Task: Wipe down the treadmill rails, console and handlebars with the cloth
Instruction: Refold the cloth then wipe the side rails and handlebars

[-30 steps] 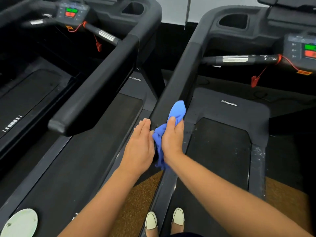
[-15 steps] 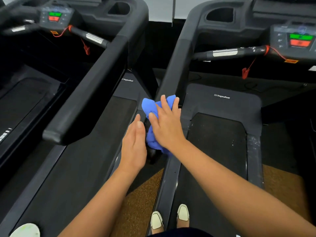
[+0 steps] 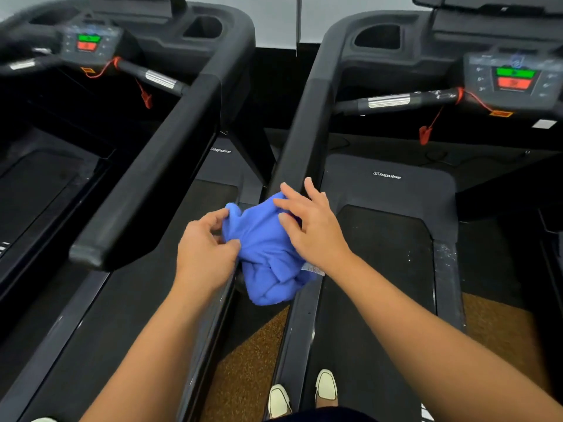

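Note:
A crumpled blue cloth (image 3: pixel 265 254) hangs in front of the near end of the right treadmill's left handrail (image 3: pixel 304 123). My left hand (image 3: pixel 204 254) pinches the cloth's left edge between thumb and fingers. My right hand (image 3: pixel 313 226) lies on the cloth's upper right part with fingers spread; the fingertips reach the end of the handrail. The right treadmill's console (image 3: pixel 515 77) with green and red buttons sits at the upper right, and its cross handlebar (image 3: pixel 396 102) runs below it. The cloth hides the handrail's near tip.
A second treadmill stands on the left, with its right handrail (image 3: pixel 158 166) running diagonally and its console (image 3: pixel 88 41) at the top left. Brown floor (image 3: pixel 249 354) shows between the two decks. My two white shoes (image 3: pixel 304 394) stand on the right treadmill's deck edge. Red safety clips (image 3: pixel 425 135) dangle.
The cloth has opened out and spread wider. My left hand has come up from beside the cloth and pinched its left edge. My right hand has shifted right on top of it.

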